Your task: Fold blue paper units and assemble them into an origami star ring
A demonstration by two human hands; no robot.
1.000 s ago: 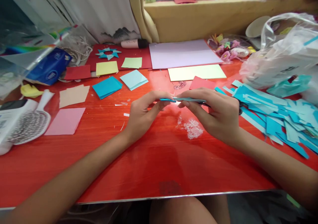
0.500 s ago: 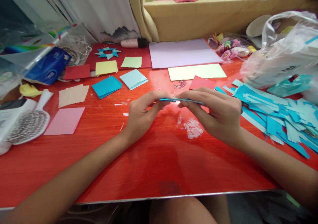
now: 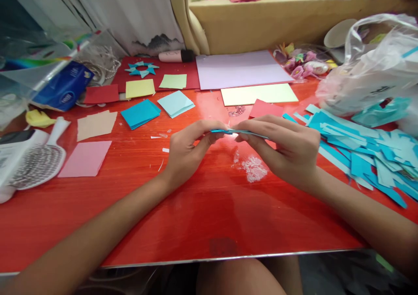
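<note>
Between my two hands is a thin folded paper piece (image 3: 232,132), blue toward the left and paler toward the right, seen nearly edge-on above the table. My left hand (image 3: 189,149) pinches its left end between thumb and fingers. At the other end my right hand (image 3: 281,149) closes on it, fingers laid along the top and the thumb below. The paper's shape is mostly hidden by the fingers. Beyond my left hand lie a stack of pale blue squares (image 3: 176,104) and a stack of darker blue squares (image 3: 140,114).
Blue paper strips (image 3: 369,144) heap at the right, before a plastic bag (image 3: 369,77). A star-shaped paper ring (image 3: 133,69) lies at the back on red paper. Pink squares (image 3: 85,159) and a hairbrush (image 3: 39,166) are at left. A lilac sheet (image 3: 241,69) lies at the back.
Hardly anything differs. Both hands keep the same grip on the folded paper, and my right hand's knuckles have shifted very slightly to the right.
</note>
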